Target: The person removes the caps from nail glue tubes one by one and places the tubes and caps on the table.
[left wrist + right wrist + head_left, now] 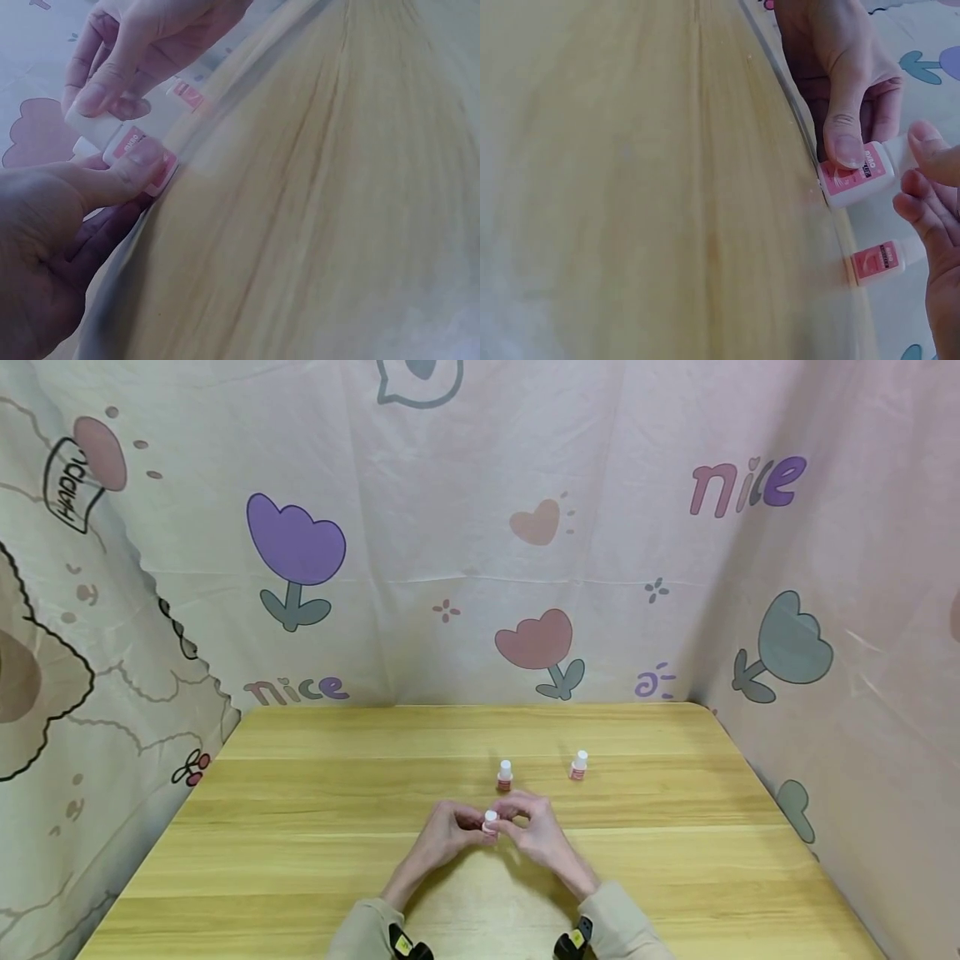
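Between my two hands is a small white bottle (491, 825) with a pink label (871, 174). My left hand (447, 837) pinches its body between thumb and fingers, the thumb lying over the label. My right hand (542, 837) pinches the white cap (91, 126) with thumb and fingers. The cap sits at the bottle's neck; whether it is loose I cannot tell. Just beyond the hands, a second bottle (505, 777) of the same look stands upright on the table. A third bottle (578, 767) stands upright farther right.
The wooden table (300, 860) carries the bottles and reaches back to a printed cloth (435, 527) hanging behind it. More of this cloth hangs along the left and right sides. Dark wrist devices (573, 939) sit at both beige sleeves (622, 918).
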A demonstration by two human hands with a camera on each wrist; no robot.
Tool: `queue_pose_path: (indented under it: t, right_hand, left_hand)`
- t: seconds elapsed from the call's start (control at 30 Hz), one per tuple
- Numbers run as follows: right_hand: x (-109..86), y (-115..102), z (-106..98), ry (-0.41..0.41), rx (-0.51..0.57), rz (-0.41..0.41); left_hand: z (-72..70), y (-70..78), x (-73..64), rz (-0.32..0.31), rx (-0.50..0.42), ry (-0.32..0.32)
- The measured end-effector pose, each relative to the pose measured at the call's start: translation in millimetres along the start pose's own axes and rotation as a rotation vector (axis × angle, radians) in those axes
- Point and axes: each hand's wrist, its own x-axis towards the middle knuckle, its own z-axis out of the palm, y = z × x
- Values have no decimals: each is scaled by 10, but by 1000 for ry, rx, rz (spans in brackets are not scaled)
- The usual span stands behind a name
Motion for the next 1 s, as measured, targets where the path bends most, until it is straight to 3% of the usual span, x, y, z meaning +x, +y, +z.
queue_pose_path:
  t: [0.37,0.63,0.83,1.0]
  right_hand:
    - [37,-50,-32,-38,12,97]
    - [16,-6,-7,-4,52,44]
    - [16,-12,-15,-46,49,-3]
    - [29,-16,-23,-70,43,8]
  left_hand:
    - [-19,40,-18,4,58,33]
    - [-32,23,-24,39,52,14]
    - [-44,-3,-18,26,31,-9]
    - [-44,-24,-26,24,31,13]
